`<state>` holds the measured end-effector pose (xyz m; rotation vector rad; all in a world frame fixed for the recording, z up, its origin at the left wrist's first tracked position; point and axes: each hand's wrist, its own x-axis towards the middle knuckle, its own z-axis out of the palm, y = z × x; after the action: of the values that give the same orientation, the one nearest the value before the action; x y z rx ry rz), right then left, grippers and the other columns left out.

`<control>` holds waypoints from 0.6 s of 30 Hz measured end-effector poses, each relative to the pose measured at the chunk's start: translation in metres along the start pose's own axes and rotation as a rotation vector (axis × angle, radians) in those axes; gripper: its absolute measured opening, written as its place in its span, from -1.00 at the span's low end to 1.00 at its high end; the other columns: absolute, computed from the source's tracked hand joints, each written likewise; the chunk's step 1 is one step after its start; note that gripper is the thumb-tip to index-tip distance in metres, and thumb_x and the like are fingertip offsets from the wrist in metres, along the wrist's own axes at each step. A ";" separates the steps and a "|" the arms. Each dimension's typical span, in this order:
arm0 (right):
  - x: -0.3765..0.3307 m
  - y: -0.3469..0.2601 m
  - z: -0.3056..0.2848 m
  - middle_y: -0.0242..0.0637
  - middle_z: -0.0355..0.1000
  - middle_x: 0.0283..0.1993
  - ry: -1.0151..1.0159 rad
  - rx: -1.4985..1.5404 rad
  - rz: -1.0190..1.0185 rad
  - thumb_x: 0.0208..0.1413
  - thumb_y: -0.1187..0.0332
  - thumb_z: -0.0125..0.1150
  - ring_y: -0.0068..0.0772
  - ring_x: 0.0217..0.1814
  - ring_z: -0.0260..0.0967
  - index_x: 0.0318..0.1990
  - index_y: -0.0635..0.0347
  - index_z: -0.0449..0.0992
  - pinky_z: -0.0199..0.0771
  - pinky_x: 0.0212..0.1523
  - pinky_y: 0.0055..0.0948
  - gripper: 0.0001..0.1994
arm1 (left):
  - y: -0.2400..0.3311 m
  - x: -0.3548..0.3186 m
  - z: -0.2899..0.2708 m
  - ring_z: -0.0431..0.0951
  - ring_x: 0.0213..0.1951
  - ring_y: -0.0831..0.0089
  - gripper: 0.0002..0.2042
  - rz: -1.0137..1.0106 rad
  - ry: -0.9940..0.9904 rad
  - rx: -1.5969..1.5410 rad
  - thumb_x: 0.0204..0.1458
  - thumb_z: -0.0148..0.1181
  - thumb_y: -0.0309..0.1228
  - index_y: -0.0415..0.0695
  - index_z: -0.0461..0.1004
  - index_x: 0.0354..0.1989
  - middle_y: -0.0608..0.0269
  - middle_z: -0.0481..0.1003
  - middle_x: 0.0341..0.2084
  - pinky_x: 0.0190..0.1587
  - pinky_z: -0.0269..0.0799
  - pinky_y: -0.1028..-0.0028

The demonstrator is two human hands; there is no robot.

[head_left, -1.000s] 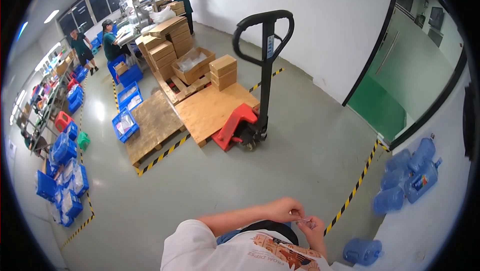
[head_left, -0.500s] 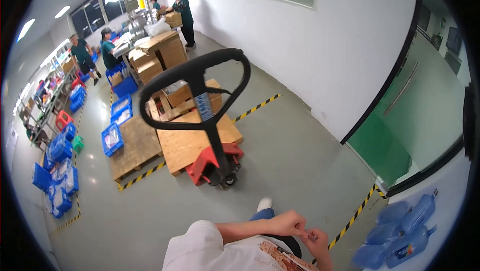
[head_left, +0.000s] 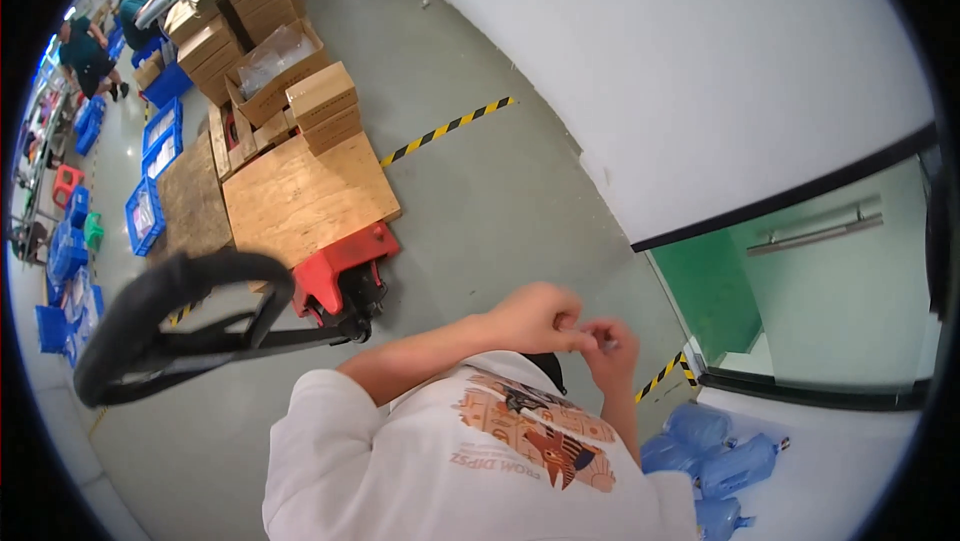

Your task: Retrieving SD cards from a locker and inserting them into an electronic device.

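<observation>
In front of my chest, my left hand [head_left: 538,317] and my right hand [head_left: 612,351] meet, fingers bent and pinched. Something small and pale shows at the fingertips between them; it is too small to name. To the left of my arm is a pallet jack: its black loop handle [head_left: 185,326] leans toward me, and its red base [head_left: 345,269] stands at the end of a wooden pallet [head_left: 310,191]. Neither hand touches the jack.
Cardboard boxes [head_left: 325,106] stand on the pallet, with more stacked behind. Blue crates [head_left: 145,216] line the left. A glass door [head_left: 830,281] is at the right, with blue water bottles [head_left: 740,466] below it. Co-workers [head_left: 85,56] are at the far left.
The view has turned right and downward, so the jack and pallet sit farther left. Both hands are raised higher in the picture, still together at the fingertips.
</observation>
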<state>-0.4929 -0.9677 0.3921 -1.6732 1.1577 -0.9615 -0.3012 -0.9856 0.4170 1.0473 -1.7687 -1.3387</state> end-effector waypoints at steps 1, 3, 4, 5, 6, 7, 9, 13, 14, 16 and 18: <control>0.029 0.002 0.004 -0.50 0.20 -0.64 -0.039 -0.001 -0.012 -0.11 0.46 0.25 -0.69 -0.62 0.05 -0.39 0.20 0.49 0.08 -0.61 -0.62 -0.90 | -0.010 0.006 -0.010 0.24 -0.69 0.47 -0.62 -0.015 0.015 -0.004 -0.17 0.32 -0.21 -0.19 0.27 -0.70 0.22 0.29 -0.78 -0.63 0.18 0.42; 0.081 -0.013 0.007 -0.45 0.27 -0.64 -0.117 -0.033 -0.041 -0.13 0.50 0.23 -0.67 -0.64 0.09 -0.41 0.19 0.49 0.11 -0.62 -0.62 -0.92 | -0.031 0.022 -0.032 0.33 -0.59 0.51 -0.74 -0.049 0.196 -0.063 -0.06 0.22 -0.28 -0.20 0.36 -0.56 0.23 0.36 -0.68 -0.56 0.25 0.47; 0.110 -0.007 0.010 -0.41 0.31 -0.62 -0.220 -0.082 -0.094 -0.14 0.51 0.23 -0.64 -0.65 0.14 -0.42 0.18 0.49 0.14 -0.63 -0.61 -0.92 | -0.043 0.033 -0.044 0.33 -0.59 0.51 -0.74 -0.040 0.230 -0.034 -0.06 0.22 -0.28 -0.20 0.36 -0.56 0.23 0.36 -0.68 -0.56 0.25 0.47; 0.141 -0.002 0.013 -0.37 0.35 -0.60 -0.319 -0.133 -0.156 -0.15 0.52 0.22 -0.62 -0.66 0.18 -0.42 0.18 0.49 0.17 -0.63 -0.61 -0.91 | -0.053 0.043 -0.054 0.36 -0.55 0.53 -0.78 -0.057 0.260 -0.069 -0.03 0.19 -0.30 -0.20 0.39 -0.51 0.24 0.38 -0.63 -0.52 0.28 0.49; 0.169 0.008 0.017 -0.32 0.39 -0.59 -0.383 -0.176 -0.196 -0.14 0.53 0.21 -0.58 -0.65 0.24 -0.40 0.17 0.50 0.22 -0.63 -0.59 -0.90 | -0.063 0.052 -0.067 0.38 -0.50 0.55 -0.81 -0.080 0.303 -0.092 0.00 0.16 -0.33 -0.20 0.42 -0.46 0.25 0.40 -0.59 -0.48 0.31 0.51; 0.198 0.018 0.023 -0.32 0.39 -0.59 -0.404 -0.151 -0.250 -0.14 0.53 0.21 -0.58 -0.65 0.24 -0.40 0.17 0.50 0.22 -0.63 -0.59 -0.90 | -0.071 0.064 -0.083 0.38 -0.48 0.58 -0.85 -0.169 0.312 -0.166 0.00 0.14 -0.35 -0.20 0.45 -0.41 0.29 0.41 -0.57 -0.44 0.34 0.54; 0.248 0.031 0.032 -0.34 0.36 -0.62 -0.443 -0.118 -0.207 -0.14 0.53 0.21 -0.58 -0.65 0.24 -0.39 0.16 0.50 0.22 -0.63 -0.59 -0.89 | -0.087 0.091 -0.112 0.39 -0.46 0.60 -0.88 -0.200 0.393 -0.150 -0.02 0.14 -0.40 -0.20 0.44 -0.44 0.32 0.41 -0.57 -0.42 0.36 0.54; 0.357 0.033 0.060 -0.30 0.38 -0.62 -0.635 -0.108 -0.229 -0.15 0.46 0.23 -0.50 -0.65 0.30 -0.39 0.13 0.51 0.26 -0.61 -0.54 -0.89 | -0.103 0.136 -0.182 0.38 -0.46 0.64 -0.91 -0.093 0.583 -0.027 -0.08 0.17 -0.48 -0.23 0.43 -0.48 0.34 0.41 -0.58 -0.46 0.37 0.57; 0.384 0.032 0.069 -0.30 0.38 -0.62 -0.643 -0.093 -0.249 -0.15 0.46 0.23 -0.50 -0.65 0.30 -0.39 0.13 0.51 0.26 -0.61 -0.54 -0.89 | -0.099 0.145 -0.195 0.38 -0.47 0.65 -0.92 -0.147 0.627 -0.032 -0.09 0.18 -0.49 -0.23 0.43 -0.49 0.35 0.41 -0.57 -0.47 0.36 0.60; 0.434 0.029 0.092 -0.32 0.35 -0.65 -0.714 -0.090 -0.496 -0.15 0.40 0.24 -0.45 -0.67 0.28 -0.36 0.10 0.51 0.25 -0.62 -0.50 -0.87 | -0.100 0.156 -0.227 0.38 -0.48 0.67 -0.92 -0.199 0.671 -0.037 -0.09 0.18 -0.50 -0.22 0.43 -0.49 0.36 0.42 -0.57 -0.47 0.34 0.63; 0.479 0.011 0.107 -0.33 0.32 -0.66 -0.785 -0.113 -0.546 -0.15 0.37 0.24 -0.42 -0.68 0.25 -0.35 0.09 0.50 0.24 -0.62 -0.49 -0.85 | -0.108 0.168 -0.251 0.37 -0.50 0.69 -0.92 -0.257 0.830 -0.156 -0.11 0.20 -0.50 -0.21 0.43 -0.51 0.38 0.43 -0.57 -0.47 0.33 0.66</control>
<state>-0.2673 -1.4038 0.4028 -2.2203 0.2344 -0.4415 -0.1367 -1.2583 0.3813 1.4916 -0.9238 -0.9398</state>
